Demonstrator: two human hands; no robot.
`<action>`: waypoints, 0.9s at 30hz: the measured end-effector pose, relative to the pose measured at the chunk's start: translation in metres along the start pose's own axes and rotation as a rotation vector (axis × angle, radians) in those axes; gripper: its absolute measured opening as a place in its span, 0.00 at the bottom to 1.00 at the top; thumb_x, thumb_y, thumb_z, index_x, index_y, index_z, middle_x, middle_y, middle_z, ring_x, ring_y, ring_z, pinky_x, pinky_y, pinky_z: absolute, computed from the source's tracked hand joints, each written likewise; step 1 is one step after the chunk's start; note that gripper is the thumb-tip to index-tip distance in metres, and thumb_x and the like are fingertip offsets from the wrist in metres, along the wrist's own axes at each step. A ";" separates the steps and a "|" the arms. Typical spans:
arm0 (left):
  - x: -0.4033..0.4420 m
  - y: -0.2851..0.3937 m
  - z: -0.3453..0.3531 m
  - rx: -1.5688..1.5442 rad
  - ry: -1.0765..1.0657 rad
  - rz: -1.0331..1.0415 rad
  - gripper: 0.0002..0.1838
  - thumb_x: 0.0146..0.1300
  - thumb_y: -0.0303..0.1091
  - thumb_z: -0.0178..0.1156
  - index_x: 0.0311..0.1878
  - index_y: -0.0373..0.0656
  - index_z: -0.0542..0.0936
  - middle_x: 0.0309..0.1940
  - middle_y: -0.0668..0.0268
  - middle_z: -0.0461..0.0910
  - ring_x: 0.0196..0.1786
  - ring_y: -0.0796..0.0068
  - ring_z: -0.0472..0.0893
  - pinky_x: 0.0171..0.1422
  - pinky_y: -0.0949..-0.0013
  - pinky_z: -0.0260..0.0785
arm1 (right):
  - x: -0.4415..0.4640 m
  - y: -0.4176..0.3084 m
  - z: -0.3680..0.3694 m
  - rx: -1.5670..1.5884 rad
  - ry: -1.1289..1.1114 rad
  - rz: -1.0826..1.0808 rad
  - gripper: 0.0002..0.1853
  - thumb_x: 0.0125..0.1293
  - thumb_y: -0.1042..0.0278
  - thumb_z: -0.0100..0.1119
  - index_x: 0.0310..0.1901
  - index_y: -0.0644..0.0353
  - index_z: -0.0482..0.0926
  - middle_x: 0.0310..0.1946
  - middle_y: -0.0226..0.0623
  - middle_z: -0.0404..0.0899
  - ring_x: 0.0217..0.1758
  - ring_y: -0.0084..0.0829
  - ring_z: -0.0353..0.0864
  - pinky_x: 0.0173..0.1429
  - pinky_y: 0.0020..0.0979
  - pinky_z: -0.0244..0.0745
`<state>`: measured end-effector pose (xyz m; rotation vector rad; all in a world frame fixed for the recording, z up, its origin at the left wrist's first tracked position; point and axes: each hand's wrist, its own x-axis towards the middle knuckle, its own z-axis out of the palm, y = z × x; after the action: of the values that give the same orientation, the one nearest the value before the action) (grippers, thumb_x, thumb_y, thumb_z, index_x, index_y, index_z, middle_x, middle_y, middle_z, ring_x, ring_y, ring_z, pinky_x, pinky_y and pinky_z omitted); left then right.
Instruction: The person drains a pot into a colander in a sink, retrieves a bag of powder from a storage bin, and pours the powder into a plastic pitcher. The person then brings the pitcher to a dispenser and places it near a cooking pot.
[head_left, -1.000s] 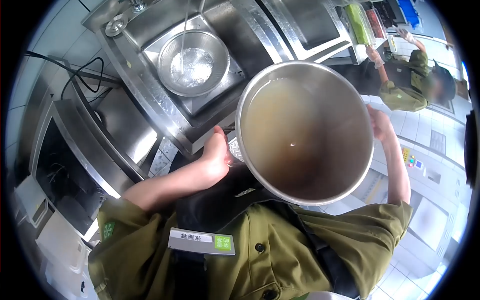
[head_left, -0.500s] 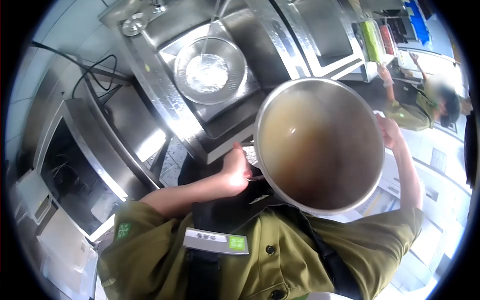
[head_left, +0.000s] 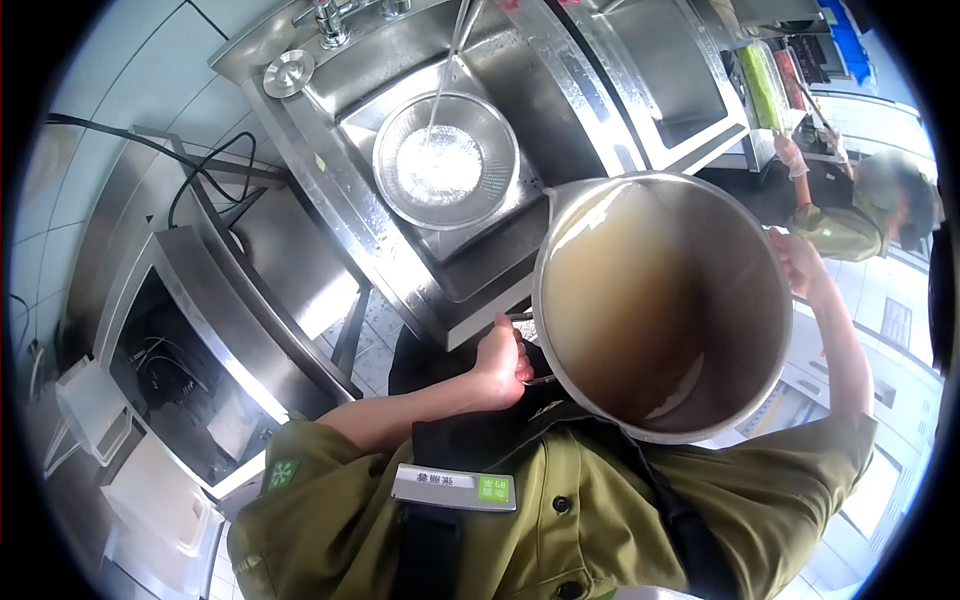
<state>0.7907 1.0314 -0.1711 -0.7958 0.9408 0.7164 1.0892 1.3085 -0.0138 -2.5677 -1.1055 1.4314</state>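
Note:
A large metal pot (head_left: pixel 740 290) with cloudy brownish liquid in it is held in front of my chest, tilted a little toward the sink. My left hand (head_left: pixel 503 362) is wrapped round the pot's wire-like side handle. On the opposite side, my right hand (head_left: pixel 797 262) grips the pot near its rim; its fingertips are partly hidden. Beyond the pot, a perforated metal basin (head_left: pixel 445 160) sits in the sink (head_left: pixel 465 265), and a thin stream of water falls into it.
A tap (head_left: pixel 330 22) and a round metal strainer (head_left: pixel 288 73) are at the sink's back left. Counter equipment with a black cable (head_left: pixel 210 170) stands at left. A co-worker (head_left: pixel 850 215) with gloved hands is beside food trays (head_left: pixel 765 90) at upper right.
The sink, basin and co-worker have shifted in view. The pot has moved right and slightly down in the picture, and its liquid has shifted. Both my hands keep hold of it.

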 end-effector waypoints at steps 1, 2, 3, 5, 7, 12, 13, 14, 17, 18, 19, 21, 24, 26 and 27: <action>0.002 0.000 -0.002 -0.005 -0.010 -0.012 0.22 0.63 0.52 0.35 0.17 0.51 0.57 0.10 0.75 0.49 0.11 0.80 0.46 0.16 0.74 0.40 | -0.002 -0.003 0.000 -0.022 -0.015 0.005 0.15 0.63 0.58 0.43 0.21 0.54 0.67 0.10 0.19 0.59 0.09 0.14 0.53 0.11 0.20 0.44; 0.003 0.001 -0.003 -0.009 -0.020 -0.023 0.22 0.63 0.52 0.35 0.17 0.51 0.57 0.10 0.75 0.50 0.11 0.80 0.47 0.15 0.74 0.40 | -0.002 -0.006 0.001 -0.045 -0.030 0.009 0.15 0.63 0.57 0.43 0.22 0.54 0.68 0.10 0.19 0.59 0.09 0.14 0.54 0.11 0.20 0.44; 0.002 0.002 -0.002 -0.005 -0.009 -0.029 0.22 0.63 0.52 0.35 0.17 0.51 0.57 0.10 0.75 0.49 0.11 0.80 0.47 0.15 0.74 0.40 | 0.001 -0.007 0.001 -0.049 -0.024 0.019 0.15 0.63 0.57 0.43 0.22 0.54 0.68 0.10 0.18 0.59 0.09 0.14 0.53 0.11 0.20 0.44; 0.000 0.004 -0.002 0.005 0.014 -0.037 0.21 0.63 0.52 0.35 0.18 0.51 0.57 0.10 0.75 0.49 0.11 0.80 0.47 0.15 0.74 0.41 | 0.008 -0.007 0.000 -0.056 -0.013 0.038 0.15 0.63 0.57 0.42 0.22 0.53 0.68 0.10 0.18 0.59 0.08 0.14 0.53 0.12 0.20 0.43; 0.002 0.004 -0.004 0.002 -0.002 -0.039 0.21 0.63 0.51 0.35 0.19 0.51 0.58 0.10 0.75 0.49 0.11 0.80 0.47 0.16 0.74 0.41 | 0.003 -0.012 0.005 -0.100 -0.010 0.039 0.16 0.63 0.56 0.43 0.20 0.53 0.68 0.10 0.18 0.58 0.08 0.14 0.52 0.12 0.20 0.43; 0.005 0.004 -0.004 -0.013 -0.012 -0.033 0.20 0.63 0.51 0.35 0.19 0.51 0.58 0.11 0.75 0.49 0.12 0.80 0.47 0.16 0.74 0.41 | 0.008 -0.014 0.000 -0.135 -0.054 0.031 0.18 0.63 0.55 0.44 0.16 0.52 0.66 0.09 0.18 0.56 0.08 0.15 0.49 0.12 0.20 0.42; 0.004 0.004 -0.004 -0.016 -0.001 -0.037 0.20 0.63 0.51 0.35 0.19 0.51 0.58 0.10 0.75 0.49 0.12 0.80 0.47 0.16 0.74 0.41 | 0.010 -0.013 0.000 -0.138 -0.048 0.027 0.19 0.63 0.55 0.44 0.15 0.52 0.65 0.09 0.18 0.56 0.08 0.15 0.49 0.12 0.20 0.42; 0.004 0.003 -0.004 -0.016 0.011 -0.042 0.20 0.63 0.51 0.35 0.19 0.51 0.58 0.10 0.75 0.48 0.12 0.80 0.47 0.16 0.74 0.40 | 0.011 -0.011 0.000 -0.139 -0.040 0.024 0.19 0.63 0.55 0.44 0.15 0.51 0.65 0.08 0.18 0.55 0.08 0.15 0.49 0.13 0.20 0.41; 0.006 0.003 -0.007 -0.021 -0.036 -0.052 0.20 0.63 0.50 0.36 0.18 0.52 0.57 0.10 0.76 0.47 0.11 0.80 0.46 0.16 0.74 0.39 | 0.009 -0.014 0.005 -0.162 0.010 0.009 0.20 0.63 0.55 0.43 0.15 0.51 0.64 0.08 0.18 0.54 0.09 0.15 0.47 0.13 0.21 0.40; 0.006 0.004 -0.008 -0.015 -0.036 -0.045 0.20 0.63 0.50 0.36 0.17 0.52 0.57 0.10 0.76 0.47 0.11 0.80 0.46 0.16 0.74 0.39 | 0.012 -0.013 0.006 -0.163 0.000 0.004 0.20 0.63 0.55 0.43 0.14 0.51 0.64 0.08 0.18 0.54 0.09 0.15 0.47 0.13 0.21 0.40; 0.005 0.004 -0.007 -0.008 -0.038 -0.042 0.20 0.63 0.50 0.36 0.17 0.53 0.57 0.10 0.76 0.47 0.11 0.80 0.46 0.16 0.74 0.39 | 0.011 -0.015 0.008 -0.164 -0.006 0.000 0.20 0.63 0.56 0.43 0.14 0.51 0.63 0.08 0.18 0.53 0.09 0.15 0.46 0.13 0.21 0.40; 0.005 0.003 -0.008 -0.005 -0.044 -0.041 0.20 0.62 0.50 0.37 0.16 0.53 0.56 0.09 0.76 0.46 0.11 0.80 0.46 0.16 0.74 0.38 | 0.011 -0.019 0.005 -0.133 -0.085 0.044 0.20 0.64 0.56 0.41 0.14 0.50 0.62 0.08 0.18 0.53 0.09 0.15 0.46 0.13 0.21 0.39; 0.007 0.002 -0.012 -0.009 -0.061 -0.050 0.20 0.62 0.50 0.37 0.16 0.53 0.56 0.09 0.76 0.46 0.11 0.80 0.46 0.17 0.74 0.38 | 0.006 -0.026 0.012 -0.203 -0.007 0.046 0.21 0.64 0.56 0.40 0.13 0.50 0.60 0.08 0.18 0.53 0.08 0.15 0.46 0.14 0.21 0.38; 0.007 0.003 -0.012 -0.020 -0.060 -0.052 0.20 0.62 0.49 0.37 0.16 0.53 0.56 0.09 0.76 0.46 0.11 0.80 0.46 0.17 0.74 0.38 | 0.003 -0.028 0.018 -0.237 0.026 0.044 0.21 0.64 0.55 0.41 0.13 0.48 0.60 0.08 0.18 0.53 0.09 0.15 0.45 0.14 0.21 0.38; 0.006 0.003 -0.012 -0.024 -0.058 -0.054 0.20 0.62 0.49 0.37 0.16 0.53 0.56 0.09 0.76 0.46 0.11 0.80 0.46 0.17 0.74 0.38 | 0.004 -0.028 0.020 -0.247 0.028 0.046 0.21 0.63 0.54 0.42 0.13 0.48 0.61 0.08 0.17 0.53 0.08 0.15 0.45 0.14 0.21 0.38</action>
<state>0.7854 1.0239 -0.1815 -0.8145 0.8567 0.7011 1.0591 1.3257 -0.0193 -2.7843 -1.3036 1.3398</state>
